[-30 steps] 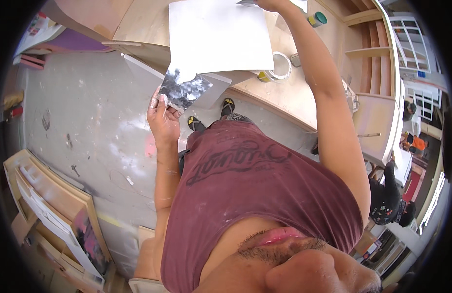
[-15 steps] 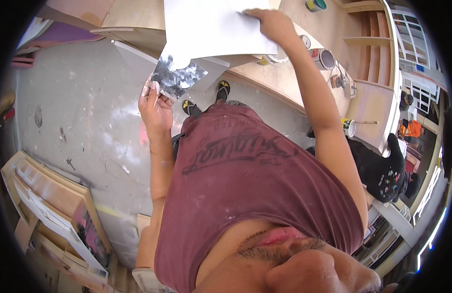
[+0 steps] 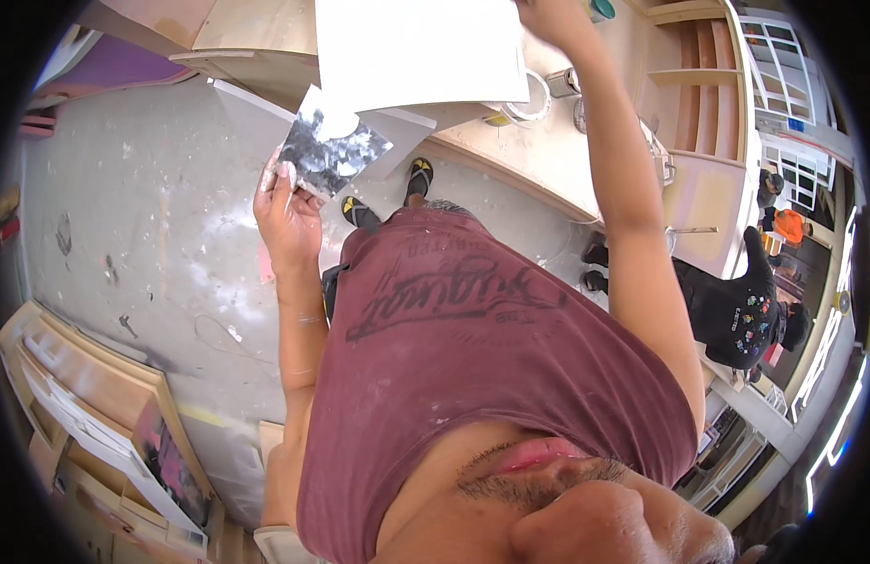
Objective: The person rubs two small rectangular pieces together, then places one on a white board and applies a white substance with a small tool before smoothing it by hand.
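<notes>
My left hand point(image 3: 289, 214), white smears on its fingers, is closed on the edge of a thin square board point(image 3: 327, 155). The board's dark face carries patchy white paste, thickest toward its far corner. Just beyond it lies a large smooth white panel point(image 3: 421, 56), running out of the top of the view. My right arm reaches far forward. My right hand point(image 3: 554, 23) is at the panel's right side, fingers curled and partly cut off by the top edge. Whatever those fingertips hold is out of sight.
To the right, a wooden bench point(image 3: 529, 155) bears a white tub point(image 3: 531, 101) and a metal can point(image 3: 564, 83). Open wooden shelving point(image 3: 703, 75) stands beyond. A person in black point(image 3: 736, 305) is at the right. Framed panels point(image 3: 96, 404) lean at lower left.
My right hand has slid forward and to the right across the white panel, toward the top edge. My left hand and the board have shifted slightly left.
</notes>
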A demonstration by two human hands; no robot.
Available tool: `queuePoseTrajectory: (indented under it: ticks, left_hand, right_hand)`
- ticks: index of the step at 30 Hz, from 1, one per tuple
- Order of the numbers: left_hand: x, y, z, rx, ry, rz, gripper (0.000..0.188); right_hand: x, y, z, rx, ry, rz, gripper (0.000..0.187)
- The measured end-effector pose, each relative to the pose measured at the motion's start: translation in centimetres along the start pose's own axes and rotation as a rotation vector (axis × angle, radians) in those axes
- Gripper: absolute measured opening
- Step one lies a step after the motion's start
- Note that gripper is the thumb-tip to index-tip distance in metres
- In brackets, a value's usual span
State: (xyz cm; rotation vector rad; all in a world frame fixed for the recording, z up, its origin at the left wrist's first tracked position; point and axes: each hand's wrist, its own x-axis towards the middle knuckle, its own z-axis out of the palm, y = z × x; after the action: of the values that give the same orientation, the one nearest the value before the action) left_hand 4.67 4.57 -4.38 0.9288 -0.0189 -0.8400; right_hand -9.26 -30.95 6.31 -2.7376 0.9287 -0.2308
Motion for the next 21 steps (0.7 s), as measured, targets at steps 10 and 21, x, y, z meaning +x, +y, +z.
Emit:
queuePoseTrajectory:
  ticks: [10, 21]
  left_hand:
    - [-1.2, -1.3, 0.1, -0.061, 0.165, 0.062, 0.036]
    - [-0.8, -0.8, 0.2, -0.018, 0.088, 0.066, 0.038]
  right_hand:
    - [16.6, 9.7, 6.0, -0.126, -0.256, -0.164, 0.043]
    - [13.4, 8.5, 5.4, -0.119, -0.222, -0.058, 0.047]
